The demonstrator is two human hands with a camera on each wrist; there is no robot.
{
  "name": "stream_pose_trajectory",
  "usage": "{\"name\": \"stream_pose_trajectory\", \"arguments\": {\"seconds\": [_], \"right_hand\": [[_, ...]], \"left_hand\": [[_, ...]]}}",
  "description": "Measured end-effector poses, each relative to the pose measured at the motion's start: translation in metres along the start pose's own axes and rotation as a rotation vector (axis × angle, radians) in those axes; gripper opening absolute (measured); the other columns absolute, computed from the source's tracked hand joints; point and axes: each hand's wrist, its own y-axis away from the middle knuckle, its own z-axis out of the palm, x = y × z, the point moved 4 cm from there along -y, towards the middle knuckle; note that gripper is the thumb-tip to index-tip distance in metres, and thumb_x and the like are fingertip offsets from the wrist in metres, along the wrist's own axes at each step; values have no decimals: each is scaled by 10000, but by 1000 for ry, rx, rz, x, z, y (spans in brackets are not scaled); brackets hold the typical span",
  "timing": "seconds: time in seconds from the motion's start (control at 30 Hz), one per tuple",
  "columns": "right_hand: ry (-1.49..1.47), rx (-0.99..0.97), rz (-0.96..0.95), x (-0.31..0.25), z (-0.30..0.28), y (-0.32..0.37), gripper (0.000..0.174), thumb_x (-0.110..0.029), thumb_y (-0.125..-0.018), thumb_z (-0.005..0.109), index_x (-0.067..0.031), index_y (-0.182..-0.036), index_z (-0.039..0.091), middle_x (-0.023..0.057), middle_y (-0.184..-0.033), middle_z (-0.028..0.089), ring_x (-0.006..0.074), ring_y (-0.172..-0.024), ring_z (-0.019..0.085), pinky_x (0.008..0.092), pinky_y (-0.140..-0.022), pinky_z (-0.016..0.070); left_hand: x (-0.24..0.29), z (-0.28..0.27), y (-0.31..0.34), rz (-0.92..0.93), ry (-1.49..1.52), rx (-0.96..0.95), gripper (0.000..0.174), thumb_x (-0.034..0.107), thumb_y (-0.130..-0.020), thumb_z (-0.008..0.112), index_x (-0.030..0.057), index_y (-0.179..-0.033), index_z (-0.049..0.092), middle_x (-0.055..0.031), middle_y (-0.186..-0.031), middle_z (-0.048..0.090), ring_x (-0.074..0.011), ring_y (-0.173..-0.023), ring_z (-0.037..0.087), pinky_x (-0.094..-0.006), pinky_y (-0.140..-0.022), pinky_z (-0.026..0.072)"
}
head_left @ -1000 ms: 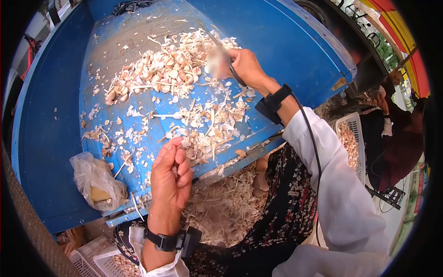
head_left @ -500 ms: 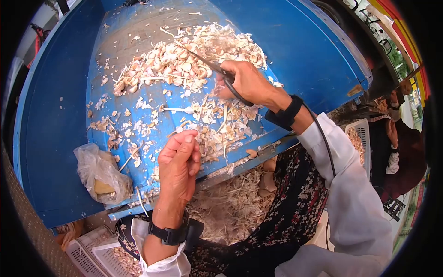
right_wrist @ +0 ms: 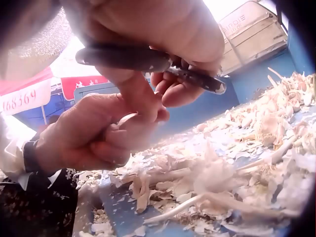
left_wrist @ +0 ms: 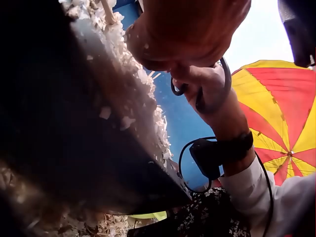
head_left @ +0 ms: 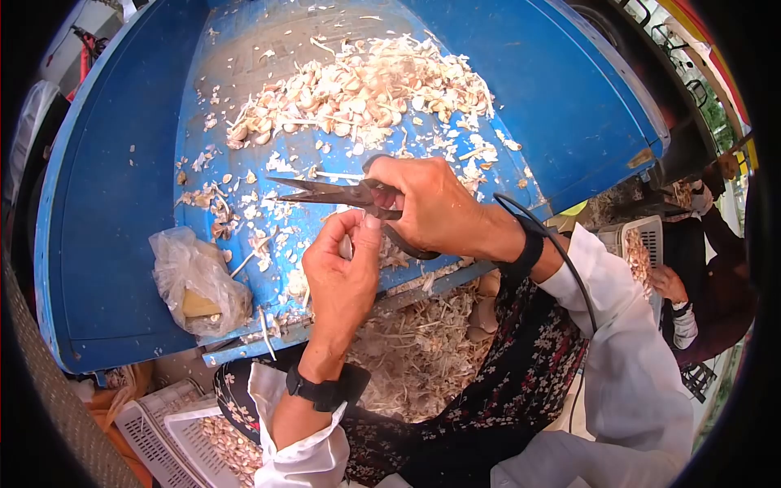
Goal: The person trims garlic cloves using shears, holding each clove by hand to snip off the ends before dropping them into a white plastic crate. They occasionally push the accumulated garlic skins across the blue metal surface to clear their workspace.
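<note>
My right hand (head_left: 431, 199) holds dark metal scissors (head_left: 329, 193), the blades slightly apart and pointing left above the bed. Close below the scissors, my left hand (head_left: 342, 272) pinches a pale garlic clove (head_left: 346, 247) between thumb and curled fingers. In the right wrist view the clove (right_wrist: 127, 118) peeks out between the left fingers, and fingertips of both hands meet under the dark scissor handle (right_wrist: 123, 58). A heap of garlic cloves (head_left: 350, 98) lies beyond the hands, with loose skins and stalks around it. The left wrist view hides the clove behind the hand.
A clear plastic bag (head_left: 199, 281) with a yellowish block sits at the bed's near left. Blue side walls (head_left: 114, 244) rise around the bed. White baskets of cloves (head_left: 232, 447) stand below left and at right (head_left: 643, 244), where another person's hand (head_left: 669, 285) reaches in.
My right hand has come back from the heap to my left hand, bringing the scissors across above it. The head view has shifted. The other person's hand has moved down to the right basket.
</note>
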Motion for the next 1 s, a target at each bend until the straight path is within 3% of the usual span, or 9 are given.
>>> {"name": "stream_pose_trajectory", "arguments": {"seconds": [0.03,0.07,0.17,0.37,0.43,0.5,0.67,0.8,1.0], "right_hand": [[-3,-39,-38,-2,2,1,258,-121,-666,728,1,-803,546,158,-705,624,314,-677,649,351,-578,496],[-18,-73,-16,4,5,3,238,-89,-698,727,-3,-853,568,115,-702,606,177,-632,611,302,-561,467],[-301,-194,178,11,2,2,220,-47,-689,737,-23,-836,575,16,-757,595,76,-693,547,248,-603,460],[-655,-210,297,13,15,5,228,-95,-675,753,-5,-804,588,31,-700,618,71,-653,555,241,-594,472],[-283,-201,105,3,12,4,313,-199,-656,778,2,-799,585,102,-671,607,199,-617,612,312,-563,462],[-147,-199,-31,1,10,1,266,-197,-696,768,-34,-856,631,27,-678,605,101,-624,549,269,-557,440],[64,169,251,103,-54,-49,185,-133,-750,704,4,-844,622,49,-764,645,87,-657,573,241,-589,457],[148,203,479,160,-85,-66,188,-158,-740,709,-20,-848,644,61,-723,649,97,-607,569,277,-566,452],[512,44,250,181,-58,-88,132,-108,-780,592,-8,-863,619,223,-712,597,325,-635,576,404,-604,437]], "left_hand": [[3,3,1,137,-174,9,224,226,-935,559,19,-890,632,58,-646,499,-10,-592,370,-195,-503,290],[1,5,3,121,-135,31,260,237,-947,540,11,-854,626,64,-627,487,-18,-607,371,-199,-528,296],[1,1,5,-105,88,32,330,282,-964,510,54,-733,570,50,-579,445,-19,-526,329,-196,-465,269],[-1,2,2,-420,442,92,371,390,-973,440,80,-798,544,40,-547,444,-50,-397,334,-202,-349,210],[-2,6,3,-542,606,90,418,445,-976,386,72,-855,531,9,-571,474,-62,-385,347,-203,-331,200],[-6,2,5,-589,657,19,398,415,-973,422,48,-868,537,-2,-627,505,-51,-409,376,-189,-329,213],[3,-2,11,-540,701,29,302,320,-961,500,37,-873,558,19,-590,472,-49,-424,366,-180,-340,216],[8,2,12,-452,708,-67,302,313,-951,522,19,-953,591,31,-598,461,-53,-471,402,-180,-367,243],[9,1,5,-470,689,-37,237,220,-933,555,-1,-1011,594,12,-718,536,-51,-561,468,-172,-387,251]]}}
